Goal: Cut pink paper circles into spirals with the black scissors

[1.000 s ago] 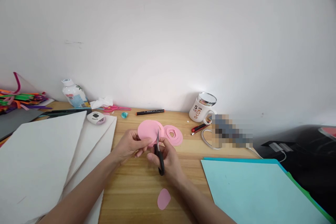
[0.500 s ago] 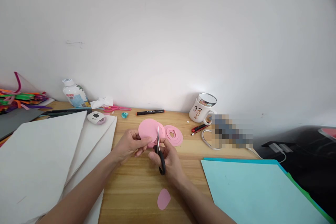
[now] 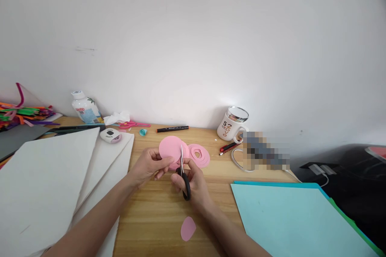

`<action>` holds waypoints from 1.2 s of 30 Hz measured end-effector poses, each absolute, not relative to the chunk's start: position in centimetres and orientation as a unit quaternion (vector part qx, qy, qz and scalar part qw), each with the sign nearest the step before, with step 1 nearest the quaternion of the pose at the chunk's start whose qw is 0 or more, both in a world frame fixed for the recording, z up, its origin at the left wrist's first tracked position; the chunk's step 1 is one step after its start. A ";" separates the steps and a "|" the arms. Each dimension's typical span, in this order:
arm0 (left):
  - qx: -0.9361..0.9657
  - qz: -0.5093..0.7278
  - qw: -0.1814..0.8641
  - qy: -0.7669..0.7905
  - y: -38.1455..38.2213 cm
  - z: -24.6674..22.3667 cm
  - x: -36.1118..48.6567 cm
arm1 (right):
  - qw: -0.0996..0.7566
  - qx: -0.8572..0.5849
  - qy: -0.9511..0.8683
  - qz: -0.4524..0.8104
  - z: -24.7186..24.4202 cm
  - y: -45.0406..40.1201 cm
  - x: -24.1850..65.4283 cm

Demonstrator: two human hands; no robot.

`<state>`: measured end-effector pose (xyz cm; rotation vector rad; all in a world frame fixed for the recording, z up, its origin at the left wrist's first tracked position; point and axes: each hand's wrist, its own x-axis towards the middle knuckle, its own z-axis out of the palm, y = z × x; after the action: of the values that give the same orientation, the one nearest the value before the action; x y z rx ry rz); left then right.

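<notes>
At the far left we see a heap of pipe cleaners point(image 3: 30, 112) in many colours, and in front of it large white sheets point(image 3: 45, 176) overlapping on the wooden desk point(image 3: 144, 213). A white bottle point(image 3: 87, 108) stands by the wall, with a small rounded case point(image 3: 111, 135) nearer us, then a crumpled tissue point(image 3: 117, 118), pink scissors point(image 3: 131, 123) and a little teal piece point(image 3: 142, 132).

Our left hand point(image 3: 151, 164) pinches a pink paper circle point(image 3: 171, 147) at its lower edge, thumb on top and fingers behind; more pink paper shows under it. The circle is held up near the middle of the desk, and a black marker point(image 3: 172, 129) lies beyond it.

Black-handled scissors point(image 3: 187, 184) are gripped in our right hand point(image 3: 195, 184), its fingers curled around the handles; we cannot tell which go through the loops. The blades point away from us, over the circle's right side. A loose pink oval point(image 3: 188, 229) lies nearer us.

Pink paper rings point(image 3: 205, 158) are piled just to the right. Further along come a white mug point(image 3: 227, 126), pens point(image 3: 228, 146), a pale cable point(image 3: 237, 164) and light blue sheets point(image 3: 295, 213).
</notes>
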<state>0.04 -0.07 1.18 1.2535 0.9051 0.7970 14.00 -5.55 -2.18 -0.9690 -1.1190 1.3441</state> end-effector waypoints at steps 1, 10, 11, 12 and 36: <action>0.550 0.351 0.646 0.397 -0.1 1.2 0.0 | 0.539 -0.409 -0.470 0.567 -2.2 -5.6 14.0; 0.547 0.357 0.648 0.392 0.2 0.7 -0.1 | 0.528 -0.426 -0.470 0.565 -2.1 -5.6 14.1; 0.547 0.359 0.648 0.391 0.2 0.8 -0.1 | 0.527 -0.428 -0.471 0.564 -2.1 -5.6 14.1; 0.546 0.362 0.647 0.392 0.2 0.8 0.0 | 0.526 -0.429 -0.471 0.563 -2.1 -5.6 14.1; 0.547 0.339 0.671 0.368 0.1 0.3 0.0 | 0.577 -0.346 -0.440 0.594 -2.1 -5.3 13.8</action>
<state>-0.02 0.07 0.26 1.2319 0.8285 0.7640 13.80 -5.32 -2.08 -0.8107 -1.0305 1.3897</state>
